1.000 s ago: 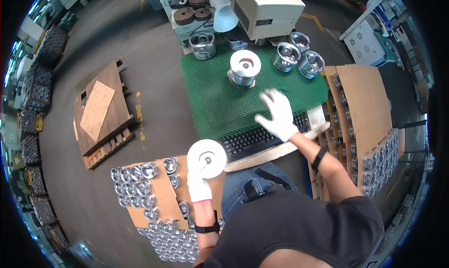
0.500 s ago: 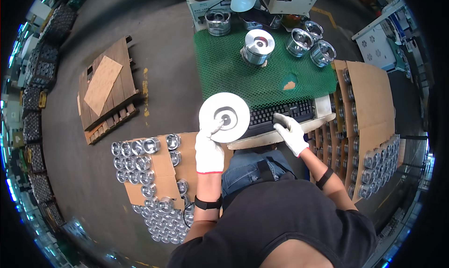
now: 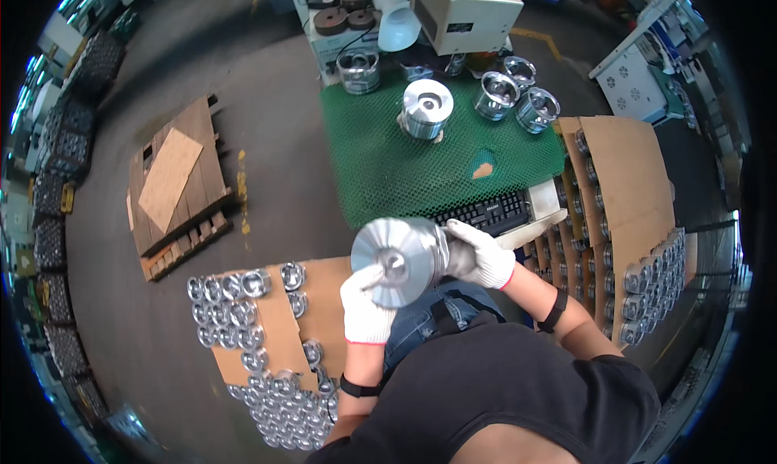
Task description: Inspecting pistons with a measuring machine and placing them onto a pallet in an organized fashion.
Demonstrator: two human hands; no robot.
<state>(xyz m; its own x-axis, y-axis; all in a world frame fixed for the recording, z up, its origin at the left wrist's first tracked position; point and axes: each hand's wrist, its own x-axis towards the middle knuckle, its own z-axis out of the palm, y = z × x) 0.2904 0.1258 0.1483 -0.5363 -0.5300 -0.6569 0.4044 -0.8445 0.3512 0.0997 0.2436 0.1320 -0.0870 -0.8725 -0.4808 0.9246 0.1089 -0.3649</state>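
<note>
Since half a second ago, right hand (image 3: 479,256) has left the keyboard edge and come onto the side of the metal piston (image 3: 401,260); a second ago the left hand alone held it, lower, over the cardboard. Both gloved hands now hold the piston in front of the torso, above the lap, just short of the bench edge. Left hand (image 3: 366,308) supports it from below, fingers closed on the lower rim, thumb near the centre of the face. Right hand is wrapped around the skirt on the right side.

Orientation: flat round crown faces up and left, toward the camera; long axis runs from the crown down and right toward the right palm, tilted rather than upright.

Bench: green mesh mat (image 3: 421,172), one piston standing upright on it (image 3: 426,108), further ones at the far right corner (image 3: 518,100). Black keyboard (image 3: 486,213) at the near edge. Beige machine box (image 3: 465,10) behind.

Floor: grey concrete; wooden pallet (image 3: 178,189) left; cardboard sheets with rows of pistons at lower left (image 3: 259,334) and right (image 3: 639,245).
</note>
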